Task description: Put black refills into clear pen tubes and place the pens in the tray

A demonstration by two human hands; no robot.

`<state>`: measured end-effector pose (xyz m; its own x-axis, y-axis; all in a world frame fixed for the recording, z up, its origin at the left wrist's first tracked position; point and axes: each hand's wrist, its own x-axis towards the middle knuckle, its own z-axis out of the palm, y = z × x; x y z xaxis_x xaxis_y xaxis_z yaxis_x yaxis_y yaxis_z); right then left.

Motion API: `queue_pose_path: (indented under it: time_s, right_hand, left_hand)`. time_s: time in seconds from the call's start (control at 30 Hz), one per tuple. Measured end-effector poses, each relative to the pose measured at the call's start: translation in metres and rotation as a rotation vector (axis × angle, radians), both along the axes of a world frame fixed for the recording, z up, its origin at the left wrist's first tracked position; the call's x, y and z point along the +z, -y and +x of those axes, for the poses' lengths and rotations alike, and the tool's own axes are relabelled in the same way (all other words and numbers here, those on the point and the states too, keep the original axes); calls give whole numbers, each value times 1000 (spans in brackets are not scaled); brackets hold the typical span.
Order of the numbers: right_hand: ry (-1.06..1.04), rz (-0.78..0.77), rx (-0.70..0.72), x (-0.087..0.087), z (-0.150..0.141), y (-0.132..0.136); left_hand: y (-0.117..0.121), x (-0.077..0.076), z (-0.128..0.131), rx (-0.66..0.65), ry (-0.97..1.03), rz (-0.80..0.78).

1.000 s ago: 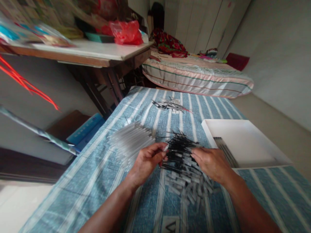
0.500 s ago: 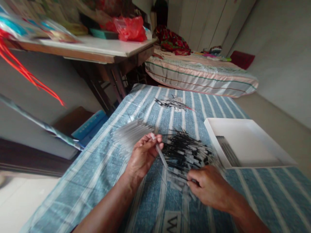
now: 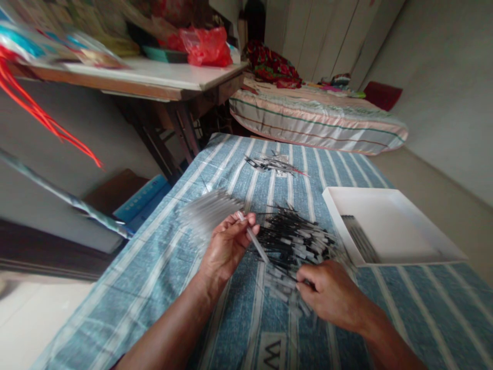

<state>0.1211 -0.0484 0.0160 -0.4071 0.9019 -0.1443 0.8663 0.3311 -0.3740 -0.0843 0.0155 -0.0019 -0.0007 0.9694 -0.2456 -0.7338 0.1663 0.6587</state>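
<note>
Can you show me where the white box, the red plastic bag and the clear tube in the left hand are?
White box (image 3: pixel 408 221): head view, bare inside bottom.
Red plastic bag (image 3: pixel 208 47): head view, middle.
Clear tube (image 3: pixel 257 245): head view, middle.

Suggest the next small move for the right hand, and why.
I'd probably ease the thin dark rod up along the clear tube's line. The right hand pinches the rod, its far tip close to the lower end of the clear tube, which the left hand holds slanted. Whether the tip is already inside, I can't tell.
</note>
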Motion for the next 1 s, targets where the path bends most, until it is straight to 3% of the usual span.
queue_pose_path:
  time_s: [0.13,0.27,0.53,0.7,1.0]
  right_hand:
    - [62,42,-29,1,3,-2]
    - [256,172,1,7,13,-8]
    - [466,268,91,42,22,-21]
    - [471,316,142,59,19,-27]
    - [409,473,338,66,-11,-30]
  left_hand:
    - [1,1,1,-15,19,-17]
    - [0,-1,-1,-84,-35,-41]
    - [2,-11,1,-400,-289,-127]
    - [5,-9,-1,-525,-479,-44]
    - [14,1,1,-803,-642,237]
